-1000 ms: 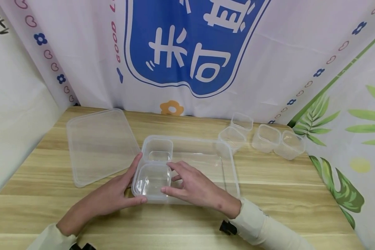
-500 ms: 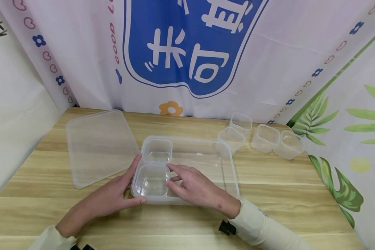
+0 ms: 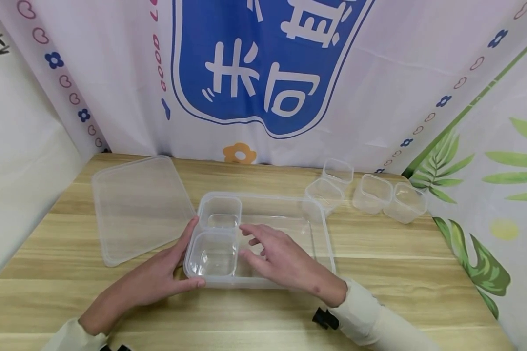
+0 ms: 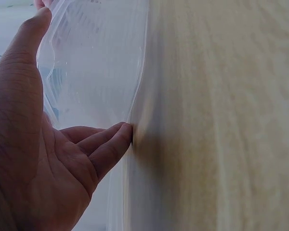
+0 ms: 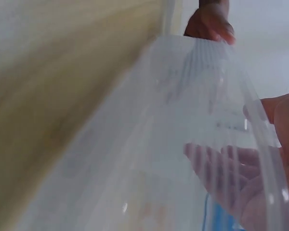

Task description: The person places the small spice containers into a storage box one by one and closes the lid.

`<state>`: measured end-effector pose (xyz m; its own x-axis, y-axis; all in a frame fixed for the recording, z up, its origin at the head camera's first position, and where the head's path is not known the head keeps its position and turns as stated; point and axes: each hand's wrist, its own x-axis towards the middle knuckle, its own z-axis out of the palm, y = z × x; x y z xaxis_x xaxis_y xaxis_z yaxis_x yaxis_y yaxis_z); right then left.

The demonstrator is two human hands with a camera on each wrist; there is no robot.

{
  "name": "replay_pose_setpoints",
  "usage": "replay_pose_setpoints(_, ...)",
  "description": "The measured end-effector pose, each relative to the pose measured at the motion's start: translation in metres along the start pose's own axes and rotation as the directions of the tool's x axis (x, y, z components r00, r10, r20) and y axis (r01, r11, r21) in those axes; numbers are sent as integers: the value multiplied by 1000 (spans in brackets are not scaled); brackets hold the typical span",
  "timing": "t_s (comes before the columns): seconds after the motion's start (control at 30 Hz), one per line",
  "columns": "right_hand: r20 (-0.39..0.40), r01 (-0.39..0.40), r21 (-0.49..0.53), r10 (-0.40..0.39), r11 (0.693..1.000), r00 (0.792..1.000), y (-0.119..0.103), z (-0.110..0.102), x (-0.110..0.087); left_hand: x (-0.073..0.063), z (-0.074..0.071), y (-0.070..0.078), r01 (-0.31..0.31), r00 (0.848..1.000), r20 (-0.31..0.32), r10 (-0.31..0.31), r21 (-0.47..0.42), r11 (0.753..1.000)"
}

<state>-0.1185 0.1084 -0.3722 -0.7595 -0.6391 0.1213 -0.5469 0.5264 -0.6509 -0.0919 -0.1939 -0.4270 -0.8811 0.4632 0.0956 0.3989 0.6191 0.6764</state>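
A large clear plastic storage box (image 3: 285, 234) stands on the table with two small clear containers inside its left end, a rear one (image 3: 219, 210) and a front one (image 3: 214, 254). My left hand (image 3: 164, 273) holds the box's front left corner, thumb at the front rim and fingers along the left side. The left wrist view shows those fingertips (image 4: 116, 139) against the box's lower wall. Over the box, my right hand (image 3: 285, 256) has its fingers apart beside the two small containers, holding nothing. Through the clear wall, the right wrist view shows its loosely bent fingers (image 5: 226, 168).
A flat clear lid (image 3: 142, 209) lies on the wooden table (image 3: 254, 317) left of the box. Several more small clear containers (image 3: 372, 194) stand at the back right, some close behind the box's right corner. A printed curtain (image 3: 263, 141) hangs along the back edge.
My right hand has drawn back slightly to the right, its fingertips moving off the wall of the front small container. My left hand has stayed at the box's corner.
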Motion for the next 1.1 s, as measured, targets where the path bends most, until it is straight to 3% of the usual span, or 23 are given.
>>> replay_pose_setpoints(0.3,-93,31,-63,-37,998,995,5,-21,-9,-1,1,0,0,1000,2,0,6,1000)
replay_pose_setpoints(0.57,-234,24,-201,-72,979,969,19,-51,-19,-1,1,-1,-1,1000,3,1,2,1000)
replay_pose_setpoints(0.9,-333,-170,-229,87,959,939,61,-100,-30,0,0,-1,-4,1000,3,4,-7,1000)
replay_pose_setpoints(1.1,-354,-259,-204,176,944,919,90,-117,-38,0,0,-1,-5,1000,1,5,-2,1000)
